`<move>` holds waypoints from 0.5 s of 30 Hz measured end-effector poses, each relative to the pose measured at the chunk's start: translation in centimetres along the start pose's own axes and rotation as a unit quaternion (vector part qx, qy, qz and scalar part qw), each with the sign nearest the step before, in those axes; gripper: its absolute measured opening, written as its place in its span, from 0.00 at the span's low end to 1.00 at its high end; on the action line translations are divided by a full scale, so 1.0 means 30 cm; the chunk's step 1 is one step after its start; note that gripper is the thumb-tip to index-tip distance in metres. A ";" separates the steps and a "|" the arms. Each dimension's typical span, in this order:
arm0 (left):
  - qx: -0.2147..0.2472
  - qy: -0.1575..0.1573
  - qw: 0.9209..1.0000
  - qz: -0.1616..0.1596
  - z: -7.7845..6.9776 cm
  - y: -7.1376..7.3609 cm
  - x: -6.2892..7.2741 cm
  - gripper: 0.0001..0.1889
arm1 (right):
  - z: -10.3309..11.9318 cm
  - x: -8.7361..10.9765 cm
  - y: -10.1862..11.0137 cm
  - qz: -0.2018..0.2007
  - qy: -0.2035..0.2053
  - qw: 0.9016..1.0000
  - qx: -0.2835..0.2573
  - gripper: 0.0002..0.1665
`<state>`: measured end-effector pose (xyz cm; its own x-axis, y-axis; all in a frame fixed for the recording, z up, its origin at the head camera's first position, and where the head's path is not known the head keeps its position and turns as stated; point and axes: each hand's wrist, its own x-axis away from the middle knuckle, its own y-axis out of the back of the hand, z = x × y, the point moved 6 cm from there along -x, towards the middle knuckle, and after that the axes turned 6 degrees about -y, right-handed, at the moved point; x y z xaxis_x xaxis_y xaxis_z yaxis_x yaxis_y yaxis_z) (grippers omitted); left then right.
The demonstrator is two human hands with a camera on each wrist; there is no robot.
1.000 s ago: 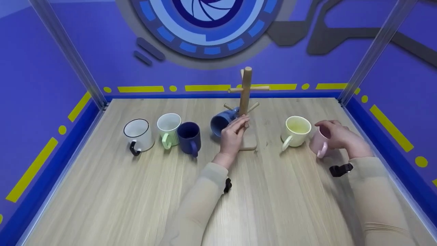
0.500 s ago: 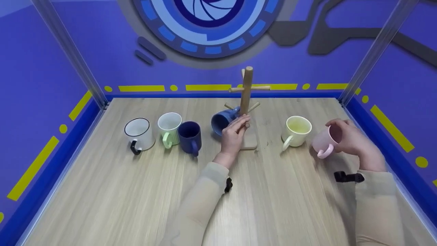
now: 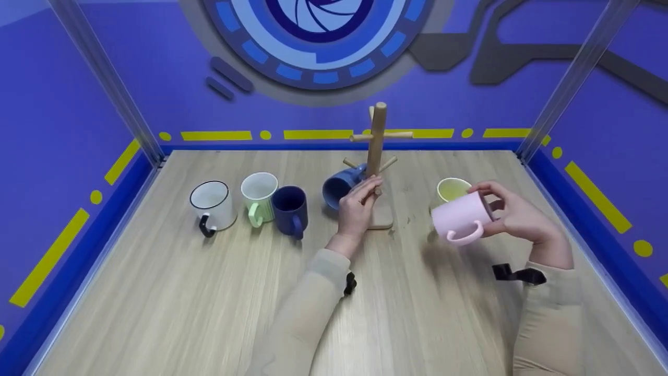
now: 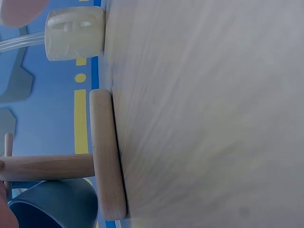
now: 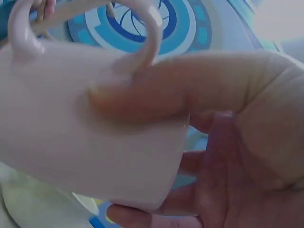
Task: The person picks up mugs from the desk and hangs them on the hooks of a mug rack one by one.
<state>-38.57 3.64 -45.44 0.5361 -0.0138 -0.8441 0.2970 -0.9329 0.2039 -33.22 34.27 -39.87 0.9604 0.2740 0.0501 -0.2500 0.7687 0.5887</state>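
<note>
My right hand point(image 3: 524, 219) holds a pink mug point(image 3: 459, 215) off the table, thumb on one side and fingers on the other. The mug is tipped sideways, handle toward the front, its open end facing the palm. A wooden mug tree point(image 3: 376, 149) stands mid-table, and my left hand point(image 3: 357, 211) grips it low on the post. On one of its low pegs hangs a blue mug point(image 3: 338, 189), tilted, partly behind that hand. In the left wrist view, the tree's base point(image 4: 107, 156) lies flat on the table and only fingertips show at the edge.
A pale yellow mug point(image 3: 452, 189) stands behind the pink one, partly covered. To the left stand a white mug point(image 3: 216, 209) with black handle, a light green mug point(image 3: 263, 201) and a dark blue mug point(image 3: 289, 211). Blue-purple walls point(image 3: 292, 109) enclose the table.
My right hand has lifted the pink mug from the table, tipped it over sideways and carried it left, in front of the yellow mug. The left hand has stayed on the mug tree.
</note>
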 end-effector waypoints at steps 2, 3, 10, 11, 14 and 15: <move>-0.001 -0.005 1.000 -0.001 -0.001 -0.002 -0.001 0.11 | 0.013 -0.026 -0.035 0.023 0.025 0.999 -0.028 0.45; -0.001 -0.006 1.000 -0.002 -0.001 -0.002 -0.001 0.11 | 0.019 -0.040 -0.053 0.035 0.034 0.998 -0.045 0.45; 0.015 0.040 0.998 0.045 -0.005 0.006 -0.009 0.16 | 0.080 -0.137 -0.200 0.094 0.059 0.990 -0.092 0.43; 0.015 0.058 0.996 0.064 -0.010 0.012 -0.013 0.17 | 0.087 -0.149 -0.219 0.099 0.058 0.989 -0.093 0.43; 0.032 0.128 0.984 0.117 -0.035 0.042 -0.023 0.18 | 0.101 -0.180 -0.272 0.116 0.051 0.988 -0.091 0.43; 0.035 0.157 0.978 0.133 -0.045 0.056 -0.025 0.17 | 0.104 -0.191 -0.286 0.119 0.047 0.988 -0.090 0.43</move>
<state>-37.40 2.56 -43.80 0.8070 -0.1591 -0.5687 0.0639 -0.9339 0.3518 -36.19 24.30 -42.70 0.8582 0.5054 0.0897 -0.4933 0.7638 0.4163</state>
